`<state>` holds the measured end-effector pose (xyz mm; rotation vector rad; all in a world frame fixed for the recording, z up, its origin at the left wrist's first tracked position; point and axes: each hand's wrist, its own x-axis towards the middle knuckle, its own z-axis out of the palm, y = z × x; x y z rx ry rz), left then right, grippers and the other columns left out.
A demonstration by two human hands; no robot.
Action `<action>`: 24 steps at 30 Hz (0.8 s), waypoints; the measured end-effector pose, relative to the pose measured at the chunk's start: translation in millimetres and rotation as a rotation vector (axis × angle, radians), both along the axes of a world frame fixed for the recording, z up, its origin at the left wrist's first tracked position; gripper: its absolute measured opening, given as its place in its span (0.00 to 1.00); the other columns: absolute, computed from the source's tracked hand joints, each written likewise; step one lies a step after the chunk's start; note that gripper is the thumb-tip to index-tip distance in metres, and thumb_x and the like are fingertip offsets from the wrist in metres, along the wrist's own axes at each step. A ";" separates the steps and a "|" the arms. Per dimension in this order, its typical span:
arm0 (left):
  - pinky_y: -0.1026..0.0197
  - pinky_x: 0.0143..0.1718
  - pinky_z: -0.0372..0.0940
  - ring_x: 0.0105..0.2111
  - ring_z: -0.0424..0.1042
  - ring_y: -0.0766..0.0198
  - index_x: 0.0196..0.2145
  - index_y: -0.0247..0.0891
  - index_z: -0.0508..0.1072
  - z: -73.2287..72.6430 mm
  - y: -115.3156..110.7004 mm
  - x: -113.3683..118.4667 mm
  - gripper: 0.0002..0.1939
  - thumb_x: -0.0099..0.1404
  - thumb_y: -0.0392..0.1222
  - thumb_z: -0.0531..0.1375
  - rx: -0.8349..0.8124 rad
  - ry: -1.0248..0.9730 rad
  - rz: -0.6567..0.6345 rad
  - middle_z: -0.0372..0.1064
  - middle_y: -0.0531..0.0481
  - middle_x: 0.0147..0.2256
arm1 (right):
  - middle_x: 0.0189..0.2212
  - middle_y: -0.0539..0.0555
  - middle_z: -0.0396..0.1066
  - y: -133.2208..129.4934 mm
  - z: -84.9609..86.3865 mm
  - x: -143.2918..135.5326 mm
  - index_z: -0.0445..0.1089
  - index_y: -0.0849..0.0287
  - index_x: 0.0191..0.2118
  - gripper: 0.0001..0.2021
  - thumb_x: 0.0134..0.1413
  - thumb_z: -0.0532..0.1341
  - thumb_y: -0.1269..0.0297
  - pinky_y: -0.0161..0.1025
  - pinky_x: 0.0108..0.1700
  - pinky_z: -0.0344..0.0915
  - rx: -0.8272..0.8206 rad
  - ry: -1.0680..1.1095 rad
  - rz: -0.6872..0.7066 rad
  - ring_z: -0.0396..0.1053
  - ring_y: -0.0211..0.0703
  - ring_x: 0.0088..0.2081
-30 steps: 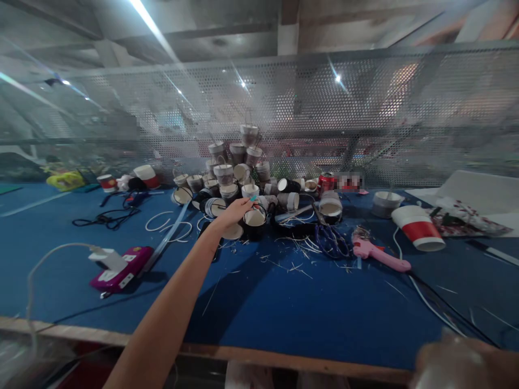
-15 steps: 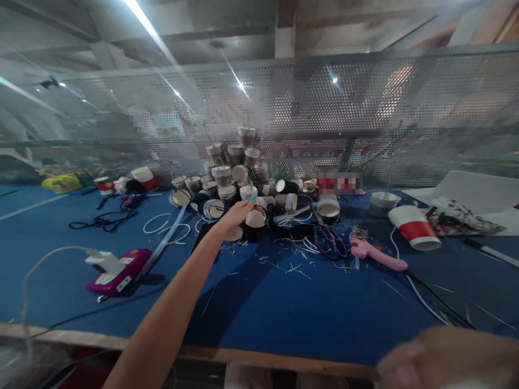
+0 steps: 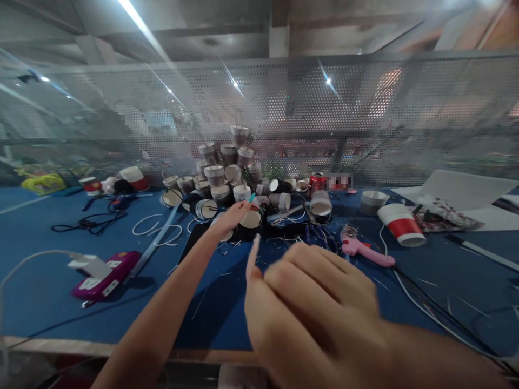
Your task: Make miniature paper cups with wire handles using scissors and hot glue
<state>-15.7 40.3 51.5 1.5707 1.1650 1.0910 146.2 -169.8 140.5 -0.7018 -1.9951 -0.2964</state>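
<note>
We look at a dim, cool-toned scene lit from above: a long white light (image 3: 141, 27) glares at upper left, and small lamps (image 3: 235, 84) flare into diagonal streaks near upper center. Behind, the mesh panel (image 3: 263, 102) looks hazy. A soft shadow darkens the blue tabletop (image 3: 221, 308) beside the left forearm (image 3: 168, 305). We find the right hand (image 3: 316, 308), at lower right, slightly blurred; wide-angle stretching distorts the frame's edges.

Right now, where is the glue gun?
The glue gun lies in the head view's right half, on the table between the scissors and a red-white cup.
</note>
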 end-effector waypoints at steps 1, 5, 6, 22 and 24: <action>0.59 0.38 0.63 0.35 0.69 0.58 0.35 0.34 0.73 3.0 -2.5 -1.4 0.15 0.54 0.49 0.59 0.004 0.051 -0.051 0.71 0.45 0.36 | 0.16 0.50 0.61 10.5 -1.0 2.4 0.65 0.53 0.21 0.11 0.50 0.53 0.71 0.38 0.20 0.53 0.090 -0.090 -0.036 0.58 0.38 0.20; 0.51 0.51 0.59 0.52 0.62 0.50 0.54 0.39 0.58 12.5 -7.3 -13.6 0.42 0.41 0.45 0.68 0.059 0.370 -0.321 0.59 0.43 0.53 | 0.25 0.56 0.67 60.6 -30.9 20.1 0.65 0.62 0.35 0.07 0.53 0.52 0.66 0.36 0.25 0.58 -0.285 -0.258 -0.530 0.64 0.42 0.28; 0.50 0.52 0.57 0.54 0.59 0.49 0.57 0.41 0.51 13.1 -6.8 -16.9 0.49 0.40 0.45 0.69 0.079 0.424 -0.363 0.56 0.41 0.56 | 0.28 0.60 0.67 72.7 -41.3 26.5 0.64 0.66 0.37 0.10 0.53 0.53 0.64 0.38 0.26 0.59 -0.417 -0.285 -0.669 0.66 0.46 0.30; 0.49 0.50 0.60 0.48 0.66 0.51 0.55 0.35 0.52 -3.3 -2.5 6.5 0.45 0.43 0.46 0.68 0.199 0.299 -0.142 0.64 0.38 0.49 | 0.42 0.74 0.63 136.2 -115.5 64.3 0.60 0.76 0.46 0.22 0.51 0.58 0.61 0.44 0.40 0.62 -0.857 -0.353 -0.877 0.64 0.58 0.45; 0.48 0.49 0.61 0.49 0.66 0.52 0.55 0.37 0.52 -6.1 -2.5 10.8 0.44 0.45 0.47 0.67 0.209 0.250 -0.150 0.64 0.39 0.50 | 0.41 0.72 0.64 141.8 -121.0 64.2 0.61 0.75 0.45 0.21 0.53 0.57 0.58 0.43 0.40 0.62 -0.804 -0.308 -0.870 0.65 0.56 0.43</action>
